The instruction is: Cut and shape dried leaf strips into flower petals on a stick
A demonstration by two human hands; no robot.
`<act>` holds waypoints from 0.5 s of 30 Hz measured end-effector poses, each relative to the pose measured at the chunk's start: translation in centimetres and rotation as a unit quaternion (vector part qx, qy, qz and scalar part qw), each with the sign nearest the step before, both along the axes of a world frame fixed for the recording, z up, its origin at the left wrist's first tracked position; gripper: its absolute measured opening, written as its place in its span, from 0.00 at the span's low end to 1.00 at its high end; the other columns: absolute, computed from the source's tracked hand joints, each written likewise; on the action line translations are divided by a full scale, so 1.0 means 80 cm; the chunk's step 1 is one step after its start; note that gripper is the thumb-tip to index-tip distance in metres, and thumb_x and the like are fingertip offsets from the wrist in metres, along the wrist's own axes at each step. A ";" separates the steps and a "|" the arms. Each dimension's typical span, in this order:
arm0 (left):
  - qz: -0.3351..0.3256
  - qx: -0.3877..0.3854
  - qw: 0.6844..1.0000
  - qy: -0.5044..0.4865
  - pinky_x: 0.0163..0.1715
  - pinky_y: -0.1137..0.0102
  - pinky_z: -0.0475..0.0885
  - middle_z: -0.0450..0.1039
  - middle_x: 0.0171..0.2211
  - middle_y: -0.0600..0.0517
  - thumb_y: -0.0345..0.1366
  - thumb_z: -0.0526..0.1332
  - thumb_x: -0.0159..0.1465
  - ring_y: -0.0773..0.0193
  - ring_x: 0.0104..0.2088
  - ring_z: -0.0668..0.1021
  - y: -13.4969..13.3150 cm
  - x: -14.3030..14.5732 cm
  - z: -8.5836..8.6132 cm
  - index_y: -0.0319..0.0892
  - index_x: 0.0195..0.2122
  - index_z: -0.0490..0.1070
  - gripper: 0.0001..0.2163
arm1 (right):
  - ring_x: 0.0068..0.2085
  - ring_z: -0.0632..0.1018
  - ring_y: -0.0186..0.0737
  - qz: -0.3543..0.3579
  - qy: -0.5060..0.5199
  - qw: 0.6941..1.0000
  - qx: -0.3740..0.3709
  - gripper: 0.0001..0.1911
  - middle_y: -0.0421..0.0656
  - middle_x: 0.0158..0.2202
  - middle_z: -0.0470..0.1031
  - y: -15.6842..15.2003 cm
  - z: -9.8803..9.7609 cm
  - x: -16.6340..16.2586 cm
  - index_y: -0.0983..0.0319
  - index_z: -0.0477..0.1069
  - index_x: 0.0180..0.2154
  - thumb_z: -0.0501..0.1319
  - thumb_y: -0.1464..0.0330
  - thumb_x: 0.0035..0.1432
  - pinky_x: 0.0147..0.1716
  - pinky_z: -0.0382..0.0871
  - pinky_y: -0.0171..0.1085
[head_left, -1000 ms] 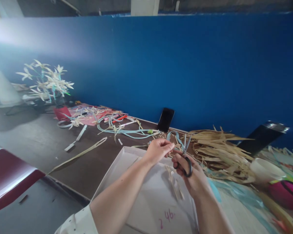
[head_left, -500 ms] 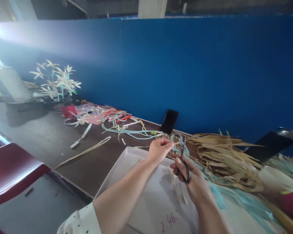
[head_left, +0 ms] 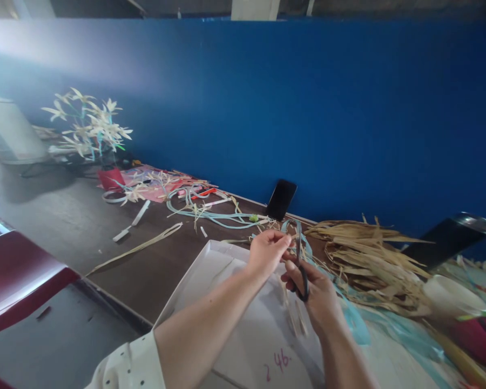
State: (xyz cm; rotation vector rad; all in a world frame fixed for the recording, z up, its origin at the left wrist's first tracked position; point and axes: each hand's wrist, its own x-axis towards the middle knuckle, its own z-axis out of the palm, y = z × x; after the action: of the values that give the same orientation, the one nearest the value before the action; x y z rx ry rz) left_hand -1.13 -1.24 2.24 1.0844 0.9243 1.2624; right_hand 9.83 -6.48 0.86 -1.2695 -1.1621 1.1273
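My right hand is closed round the dark handles of a pair of scissors, whose blades point up and away from me. Just left of the blades, my left hand pinches a small pale strip that shows only at the fingertips. The strip's end lies close to the blades; whether they touch it I cannot tell. Beneath both hands is a white shallow box lid with "46" written on it. Several thin pale strips lie on it, partly shaded by my right arm.
A phone leans against the blue wall. Dried leaves, a black bottle and a white bowl are on the right. Pale blue cords and a flower arrangement in a red pot stand left. A red chair is lower left.
The scissors have turned slightly and come closer to my left fingertips. Both hands stay close together over the lid. The whole view has shifted a little.
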 end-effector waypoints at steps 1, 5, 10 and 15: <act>0.001 0.006 1.000 0.001 0.21 0.77 0.67 0.75 0.30 0.50 0.41 0.60 0.54 0.70 0.23 0.74 0.001 0.000 -0.002 0.39 0.28 0.70 0.09 | 0.23 0.69 0.34 -0.001 -0.002 1.000 0.003 0.20 0.41 0.21 0.72 0.000 0.000 0.000 0.62 0.75 0.40 0.65 0.58 0.45 0.24 0.63 0.33; 0.000 0.007 1.000 0.005 0.21 0.77 0.66 0.75 0.30 0.50 0.41 0.59 0.54 0.72 0.22 0.72 0.002 0.000 -0.004 0.39 0.28 0.70 0.10 | 0.23 0.69 0.33 -0.001 -0.001 1.000 0.008 0.19 0.40 0.21 0.72 0.000 0.001 -0.001 0.62 0.75 0.38 0.65 0.58 0.45 0.24 0.63 0.33; -0.002 -0.006 1.000 0.009 0.20 0.78 0.66 0.75 0.29 0.50 0.40 0.60 0.53 0.73 0.21 0.71 -0.001 0.000 0.002 0.38 0.27 0.70 0.09 | 0.22 0.69 0.34 -0.007 0.006 1.000 -0.003 0.22 0.40 0.20 0.71 0.001 0.001 0.000 0.63 0.75 0.40 0.66 0.58 0.43 0.23 0.63 0.33; -0.005 -0.013 1.000 0.006 0.20 0.78 0.66 0.75 0.29 0.50 0.40 0.60 0.53 0.73 0.21 0.71 -0.001 0.000 0.004 0.38 0.27 0.71 0.09 | 0.22 0.69 0.33 -0.002 -0.005 1.000 0.008 0.20 0.40 0.20 0.71 0.000 0.001 0.000 0.63 0.75 0.40 0.65 0.58 0.46 0.23 0.63 0.33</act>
State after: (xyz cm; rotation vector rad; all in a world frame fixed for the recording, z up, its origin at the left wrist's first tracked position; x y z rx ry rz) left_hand -1.10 -1.36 2.53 1.0757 0.9419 1.2334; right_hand 9.87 -6.44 0.97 -1.2670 -1.1736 1.1075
